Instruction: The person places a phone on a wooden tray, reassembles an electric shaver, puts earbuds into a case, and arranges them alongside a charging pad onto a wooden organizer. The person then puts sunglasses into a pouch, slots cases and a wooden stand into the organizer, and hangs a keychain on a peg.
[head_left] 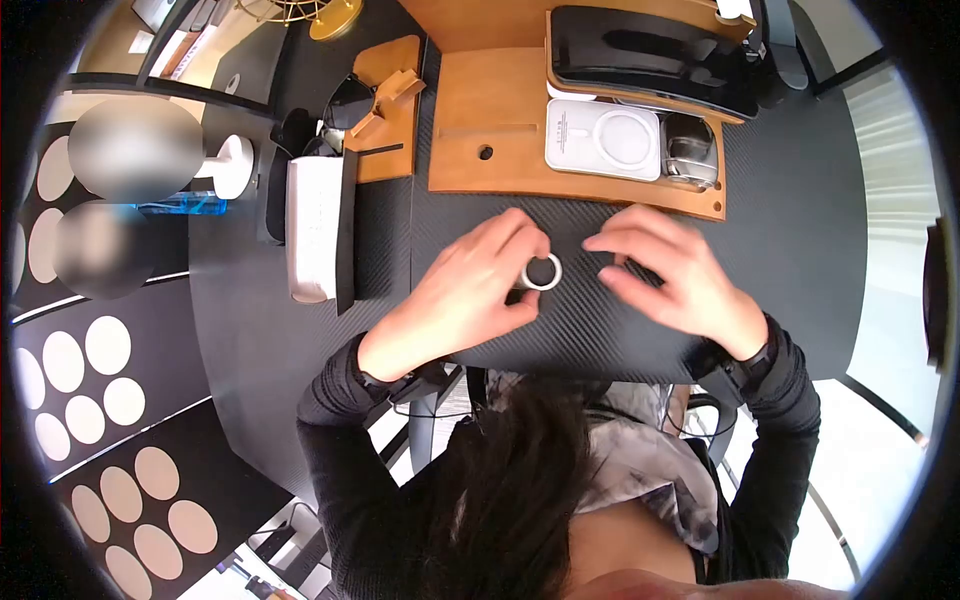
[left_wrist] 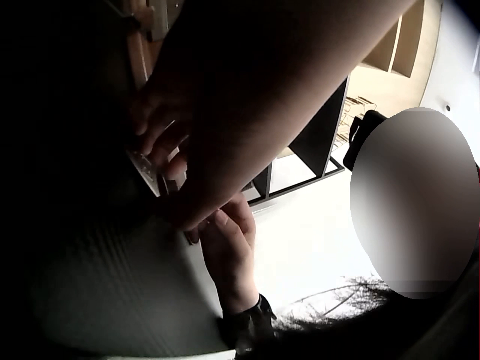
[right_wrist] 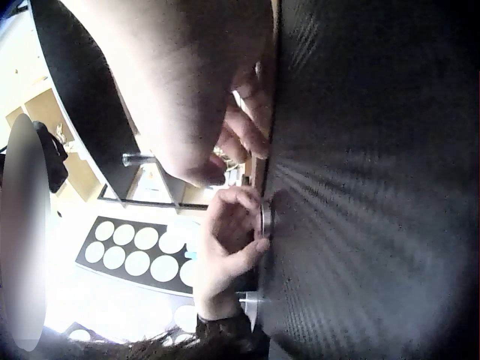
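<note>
A small round silver-rimmed object [head_left: 541, 272] with a dark middle is at the black desktop in the head view. The left hand [head_left: 463, 285] has its curled fingers and thumb around it. From the right wrist view, that object [right_wrist: 265, 217] shows side-on as a thin metallic band between the left hand's [right_wrist: 225, 251] fingers and thumb. To its right, the right hand [head_left: 672, 270] hovers with loosely bent fingers spread from the thumb, holding nothing. The left wrist view is dark; the right hand [left_wrist: 229, 251] appears there beyond the left forearm, its work mostly hidden.
Behind the hands stands a wooden desk organizer [head_left: 580, 185] bearing a white box with a circle [head_left: 603, 139], a clear container [head_left: 690, 152] and a dark glossy case [head_left: 650, 60]. A long white box [head_left: 315, 229] lies at the left, near a wooden stand [head_left: 392, 100].
</note>
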